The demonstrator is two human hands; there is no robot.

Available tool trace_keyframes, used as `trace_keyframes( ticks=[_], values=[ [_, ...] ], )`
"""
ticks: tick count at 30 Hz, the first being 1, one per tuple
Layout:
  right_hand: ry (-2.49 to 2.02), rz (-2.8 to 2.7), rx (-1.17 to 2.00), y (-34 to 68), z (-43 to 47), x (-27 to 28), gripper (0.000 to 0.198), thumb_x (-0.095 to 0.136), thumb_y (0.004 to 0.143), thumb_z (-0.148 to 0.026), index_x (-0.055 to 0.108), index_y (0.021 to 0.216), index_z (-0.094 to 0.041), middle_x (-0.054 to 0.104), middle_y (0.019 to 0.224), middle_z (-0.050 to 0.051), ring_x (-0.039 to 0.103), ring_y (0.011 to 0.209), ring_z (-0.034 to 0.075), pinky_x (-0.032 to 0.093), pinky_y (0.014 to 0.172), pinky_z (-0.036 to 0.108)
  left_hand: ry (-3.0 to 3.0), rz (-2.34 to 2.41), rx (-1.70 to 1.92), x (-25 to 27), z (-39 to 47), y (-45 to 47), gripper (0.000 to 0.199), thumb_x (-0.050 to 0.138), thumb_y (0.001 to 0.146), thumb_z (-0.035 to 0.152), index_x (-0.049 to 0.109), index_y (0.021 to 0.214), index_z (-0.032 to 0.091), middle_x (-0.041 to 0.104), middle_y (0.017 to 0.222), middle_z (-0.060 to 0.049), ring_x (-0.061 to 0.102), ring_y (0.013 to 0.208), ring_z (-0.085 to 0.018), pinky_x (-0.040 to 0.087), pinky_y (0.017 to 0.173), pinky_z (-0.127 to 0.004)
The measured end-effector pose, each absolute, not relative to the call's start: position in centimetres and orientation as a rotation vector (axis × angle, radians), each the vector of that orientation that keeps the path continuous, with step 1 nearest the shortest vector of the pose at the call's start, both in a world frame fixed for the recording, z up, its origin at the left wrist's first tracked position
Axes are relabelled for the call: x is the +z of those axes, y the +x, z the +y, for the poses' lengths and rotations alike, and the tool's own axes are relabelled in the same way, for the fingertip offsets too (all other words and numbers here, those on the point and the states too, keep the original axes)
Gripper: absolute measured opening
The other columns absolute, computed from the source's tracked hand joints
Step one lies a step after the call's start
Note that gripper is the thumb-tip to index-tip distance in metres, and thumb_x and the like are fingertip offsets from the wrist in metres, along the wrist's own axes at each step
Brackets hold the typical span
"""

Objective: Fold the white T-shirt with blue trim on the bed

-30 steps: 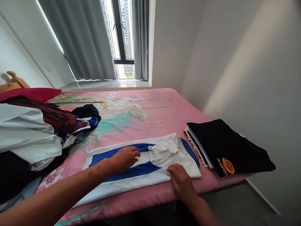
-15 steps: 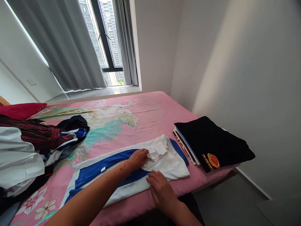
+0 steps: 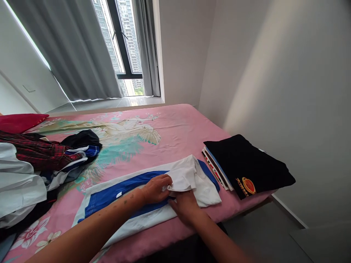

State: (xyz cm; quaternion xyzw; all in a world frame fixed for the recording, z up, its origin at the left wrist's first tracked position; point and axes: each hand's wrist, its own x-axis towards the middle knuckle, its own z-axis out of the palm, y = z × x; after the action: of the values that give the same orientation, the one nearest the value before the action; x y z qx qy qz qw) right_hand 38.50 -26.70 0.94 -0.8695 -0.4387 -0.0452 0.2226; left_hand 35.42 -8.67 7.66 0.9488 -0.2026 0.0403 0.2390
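A white and blue shirt (image 3: pixel 208 186) lies folded lengthwise along the near edge of the bed. My left hand (image 3: pixel 157 188) is closed, pinching the edge of its white sleeve (image 3: pixel 183 178), which is folded back over the body. At the sleeve's lower edge is my right hand (image 3: pixel 188 206). Its fingers reach under the white cloth and are mostly hidden; the thumb points left beside the blue panel. Whether those fingers grip the cloth cannot be made out.
Right of the shirt sits a stack of folded clothes topped by a black garment (image 3: pixel 246 164) with an orange print. A loose heap of clothes, including a red plaid piece (image 3: pixel 44 151), lies at left on the pink bedsheet (image 3: pixel 175 135). A red pillow-like item (image 3: pixel 22 122) is behind it.
My right hand has moved up from the shirt's near side until its fingers are under the sleeve. The sleeve lies flatter and wider. My left hand has shifted slightly down and left.
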Motion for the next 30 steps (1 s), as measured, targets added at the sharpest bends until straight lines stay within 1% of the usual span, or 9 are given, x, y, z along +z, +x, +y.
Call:
trace_keyframes(
  ticks=[3, 5, 7, 9, 13, 15, 19, 25, 30],
  values=[
    [-2.448, -1.325, -0.187, 38.9, -28.0, 1.0, 0.048, 0.045, 0.089, -0.026, 0.04, 0.136, -0.036, 0.035, 0.145, 0.001, 0.026, 0.134, 0.03, 0.009, 0.11, 0.058, 2.637, -0.628, 0.054, 7.1, -8.2, 34.6, 0.028, 0.049, 0.065, 0.008, 0.054, 0.09, 0.02, 0.06, 0.094, -0.004, 0.055, 0.088, -0.017, 0.042, 0.081, -0.027],
    [-2.504, -1.282, -0.259, 38.9, -29.1, 0.7, 0.052, 0.048, 0.086, -0.022, 0.04, 0.135, -0.037, 0.032, 0.146, 0.001, 0.02, 0.135, 0.035, 0.004, 0.106, 0.065, 2.681, -0.663, 0.023, 6.7, -7.9, 34.1, 0.026, 0.049, 0.065, 0.007, 0.053, 0.087, 0.02, 0.06, 0.093, -0.004, 0.054, 0.088, -0.017, 0.04, 0.083, -0.028],
    [-2.573, -1.056, -0.329, 38.6, -30.2, 0.4, 0.055, 0.05, 0.083, -0.021, 0.039, 0.137, -0.025, 0.033, 0.145, 0.009, 0.019, 0.135, 0.037, 0.012, 0.106, 0.064, 2.732, -0.691, -0.002, 6.1, -7.7, 33.9, 0.023, 0.049, 0.066, 0.007, 0.052, 0.085, 0.02, 0.059, 0.093, -0.004, 0.053, 0.088, -0.017, 0.038, 0.084, -0.029],
    [-2.569, -0.85, -0.356, 38.3, -31.2, 0.1, 0.053, 0.048, 0.08, -0.018, 0.042, 0.133, -0.014, 0.04, 0.138, 0.015, 0.027, 0.131, 0.034, 0.027, 0.104, 0.056, 2.803, -0.72, 0.002, 5.6, -7.6, 33.8, 0.02, 0.05, 0.068, 0.008, 0.052, 0.084, 0.02, 0.058, 0.094, -0.004, 0.052, 0.088, -0.018, 0.037, 0.084, -0.031],
    [-2.375, -0.734, -0.313, 37.7, -32.6, 0.6, 0.044, 0.041, 0.077, -0.011, 0.047, 0.121, -0.014, 0.055, 0.114, 0.011, 0.048, 0.108, 0.023, 0.042, 0.093, 0.041, 2.909, -0.826, 0.053, 5.3, -7.6, 33.8, 0.01, 0.053, 0.073, 0.015, 0.052, 0.083, 0.019, 0.057, 0.094, -0.006, 0.05, 0.087, -0.02, 0.035, 0.085, -0.035],
    [-2.324, -0.689, -0.341, 37.2, -32.8, 1.2, 0.045, 0.045, 0.076, -0.013, 0.044, 0.121, -0.016, 0.054, 0.111, 0.01, 0.048, 0.104, 0.023, 0.043, 0.092, 0.039, 2.891, -0.895, 0.044, 5.4, -7.6, 33.8, 0.006, 0.056, 0.076, 0.023, 0.054, 0.08, 0.019, 0.057, 0.09, -0.006, 0.05, 0.086, -0.02, 0.034, 0.085, -0.035],
    [-2.385, -0.762, -0.39, 36.8, -32.5, 1.6, 0.046, 0.059, 0.071, -0.022, 0.049, 0.115, -0.019, 0.05, 0.116, 0.01, 0.042, 0.111, 0.027, 0.037, 0.096, 0.044, 2.858, -0.869, 0.07, 6.1, -8.0, 33.8, 0.019, 0.051, 0.083, 0.036, 0.056, 0.077, 0.019, 0.057, 0.088, -0.005, 0.05, 0.085, -0.019, 0.033, 0.084, -0.035],
    [-2.396, -0.808, -0.32, 37.3, -33.4, 0.8, 0.007, 0.053, 0.079, -0.015, 0.055, 0.084, -0.02, 0.056, 0.093, 0.004, 0.047, 0.096, 0.022, 0.037, 0.085, 0.036, 3.033, -0.67, 0.075, 5.9, -8.2, 34.0, 0.019, 0.044, 0.087, 0.027, 0.058, 0.077, 0.017, 0.058, 0.084, -0.006, 0.05, 0.083, -0.02, 0.034, 0.08, -0.035],
    [-2.368, -0.815, -0.349, 36.9, -34.4, 1.2, 0.007, 0.051, 0.08, -0.015, 0.055, 0.084, -0.02, 0.056, 0.09, 0.004, 0.046, 0.095, 0.021, 0.035, 0.083, 0.034, 3.06, -0.604, 0.027, 5.8, -8.0, 33.8, 0.016, 0.047, 0.083, 0.024, 0.057, 0.073, 0.017, 0.056, 0.081, -0.006, 0.049, 0.081, -0.02, 0.033, 0.079, -0.036]
  ],
)
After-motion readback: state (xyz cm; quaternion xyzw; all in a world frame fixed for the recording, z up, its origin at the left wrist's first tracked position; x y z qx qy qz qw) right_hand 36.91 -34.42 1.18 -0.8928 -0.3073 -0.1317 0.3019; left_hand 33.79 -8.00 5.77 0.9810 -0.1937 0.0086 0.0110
